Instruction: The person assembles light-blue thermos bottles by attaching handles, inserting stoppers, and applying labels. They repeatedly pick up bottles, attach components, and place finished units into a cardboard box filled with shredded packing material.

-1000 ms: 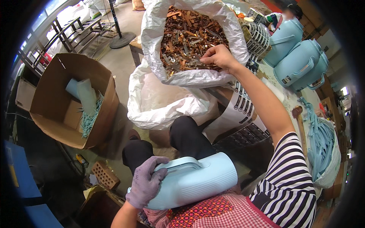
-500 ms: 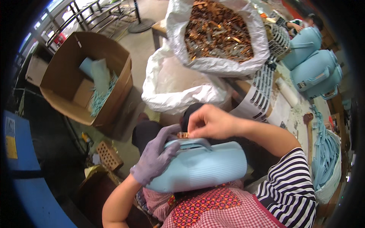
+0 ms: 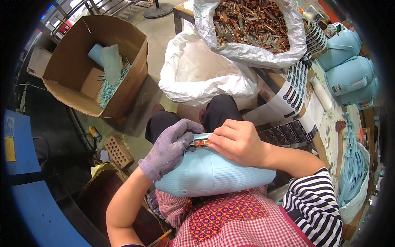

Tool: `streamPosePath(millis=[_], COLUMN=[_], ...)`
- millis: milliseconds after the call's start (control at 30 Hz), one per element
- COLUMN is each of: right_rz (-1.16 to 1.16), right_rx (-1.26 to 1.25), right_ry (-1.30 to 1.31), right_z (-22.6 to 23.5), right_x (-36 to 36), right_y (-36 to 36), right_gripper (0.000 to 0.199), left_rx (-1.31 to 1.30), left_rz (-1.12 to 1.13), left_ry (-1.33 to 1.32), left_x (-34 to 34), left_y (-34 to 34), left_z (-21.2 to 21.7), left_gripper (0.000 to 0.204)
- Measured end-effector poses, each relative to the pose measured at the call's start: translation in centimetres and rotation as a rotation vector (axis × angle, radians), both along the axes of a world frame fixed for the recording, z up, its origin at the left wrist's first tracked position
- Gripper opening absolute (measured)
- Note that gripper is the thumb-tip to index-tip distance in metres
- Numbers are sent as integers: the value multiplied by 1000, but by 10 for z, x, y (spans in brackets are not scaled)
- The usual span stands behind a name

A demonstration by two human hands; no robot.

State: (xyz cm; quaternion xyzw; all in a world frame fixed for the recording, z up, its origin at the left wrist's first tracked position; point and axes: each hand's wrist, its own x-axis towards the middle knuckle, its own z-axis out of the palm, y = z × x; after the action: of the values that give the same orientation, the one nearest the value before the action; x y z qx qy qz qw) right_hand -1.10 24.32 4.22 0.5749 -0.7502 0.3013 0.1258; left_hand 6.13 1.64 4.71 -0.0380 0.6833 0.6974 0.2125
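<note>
Across my lap lies a light blue ribbed plastic jug body [image 3: 218,175] on its side, its handle side turned up. My left hand [image 3: 166,150], in a grey-purple glove, is closed round the handle side near its left end. A small shiny copper-coloured strip [image 3: 201,143] lies along the handle between my hands. My bare right hand [image 3: 236,142] pinches at the right end of this strip, its other fingers curled over the handle side. The fingers hide part of the handle.
A white sack [image 3: 205,37] of copper-coloured pieces stands ahead, above another white sack [image 3: 185,92]. At left are a cardboard box [image 3: 131,88] and a holed brick [image 3: 118,151]. Right are label sheets [image 3: 288,131], blue jugs [image 3: 347,76], a hammer [image 3: 340,140] and blue strips [image 3: 352,164].
The jug body has rolled, bringing its handle side more into view. My right hand has come down onto it, and the copper-coloured strip now lies lower along the handle. The view has shifted slightly.
</note>
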Motion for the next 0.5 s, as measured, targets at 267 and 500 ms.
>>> streamPosePath(millis=[267,500], right_rz=[-50,-152], right_rx=[22,116], right_ry=[-164,-1058], right_z=[-2,-16], right_x=[6,-2], right_y=[0,50], right_gripper=[23,44], left_rx=[-258,-311], left_rz=[1,-228], left_ry=[80,178], left_x=[4,-16], left_y=[7,21], left_z=[1,34], left_gripper=[31,33])
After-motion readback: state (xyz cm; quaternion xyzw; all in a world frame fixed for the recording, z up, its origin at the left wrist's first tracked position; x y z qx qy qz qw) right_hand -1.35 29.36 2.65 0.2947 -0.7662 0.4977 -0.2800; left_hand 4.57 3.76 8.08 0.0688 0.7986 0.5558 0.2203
